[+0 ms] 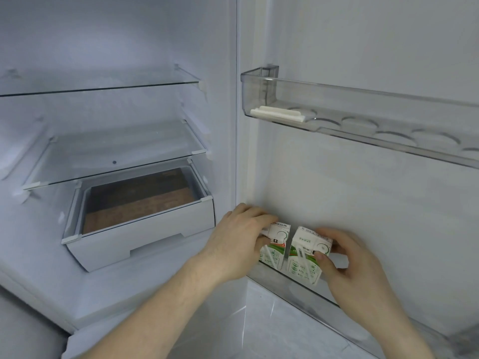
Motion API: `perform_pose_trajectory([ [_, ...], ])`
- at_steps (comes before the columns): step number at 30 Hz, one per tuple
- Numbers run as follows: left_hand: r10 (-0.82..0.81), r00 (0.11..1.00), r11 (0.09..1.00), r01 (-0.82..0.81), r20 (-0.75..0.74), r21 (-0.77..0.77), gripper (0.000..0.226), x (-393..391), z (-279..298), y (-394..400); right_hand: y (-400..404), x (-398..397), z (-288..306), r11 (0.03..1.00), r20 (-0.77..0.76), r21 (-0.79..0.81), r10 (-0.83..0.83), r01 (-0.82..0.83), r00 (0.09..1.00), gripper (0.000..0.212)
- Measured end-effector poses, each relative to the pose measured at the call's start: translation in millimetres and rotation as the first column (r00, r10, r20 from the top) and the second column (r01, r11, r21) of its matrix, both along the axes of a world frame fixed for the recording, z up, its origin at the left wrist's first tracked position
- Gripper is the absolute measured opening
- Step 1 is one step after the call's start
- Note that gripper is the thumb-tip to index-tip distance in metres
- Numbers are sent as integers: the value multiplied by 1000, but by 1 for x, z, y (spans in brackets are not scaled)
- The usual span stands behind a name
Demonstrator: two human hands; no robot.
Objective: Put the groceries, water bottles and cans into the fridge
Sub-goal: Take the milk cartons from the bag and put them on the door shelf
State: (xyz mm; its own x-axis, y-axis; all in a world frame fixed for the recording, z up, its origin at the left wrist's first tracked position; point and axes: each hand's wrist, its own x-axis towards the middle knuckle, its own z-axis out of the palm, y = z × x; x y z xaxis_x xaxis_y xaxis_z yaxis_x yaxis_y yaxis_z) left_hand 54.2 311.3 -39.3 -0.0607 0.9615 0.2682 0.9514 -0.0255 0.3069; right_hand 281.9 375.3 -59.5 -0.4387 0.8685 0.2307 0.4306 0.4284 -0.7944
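Two small white-and-green drink cartons with straws stand side by side in the lower door bin of the open fridge. My left hand grips the left carton by its top, fingers curled over it. My right hand pinches the right carton near its top, thumb on the front face. Both cartons lean slightly. Whether they rest on the bin floor is hidden by the bin wall.
The upper door bin holds a white egg-tray insert with round hollows. Inside the fridge are glass shelves and a drawer pulled partly out. A pale tiled floor shows below.
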Motion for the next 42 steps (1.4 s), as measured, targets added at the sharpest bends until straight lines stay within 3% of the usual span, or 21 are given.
perform_pose_trajectory([
  [8,52,994,996,-58,91,75,38,4,-6,-9,4,1,-2,995,27,-3,99,-98,995,39],
  [31,162,946,968,-207,280,139,38,20,-20,-9,9,-1,-3,987,85,64,140,-145,987,34],
  [35,181,953,964,-221,242,151,41,27,-16,-41,0,-3,7,991,26,79,102,-104,994,32],
  [38,267,926,932,-318,266,173,40,22,-12,-94,-16,-6,20,975,6,200,100,-99,995,35],
  [42,423,848,853,-492,320,173,35,20,-16,-181,-65,-20,39,910,-69,284,334,-303,940,31],
])
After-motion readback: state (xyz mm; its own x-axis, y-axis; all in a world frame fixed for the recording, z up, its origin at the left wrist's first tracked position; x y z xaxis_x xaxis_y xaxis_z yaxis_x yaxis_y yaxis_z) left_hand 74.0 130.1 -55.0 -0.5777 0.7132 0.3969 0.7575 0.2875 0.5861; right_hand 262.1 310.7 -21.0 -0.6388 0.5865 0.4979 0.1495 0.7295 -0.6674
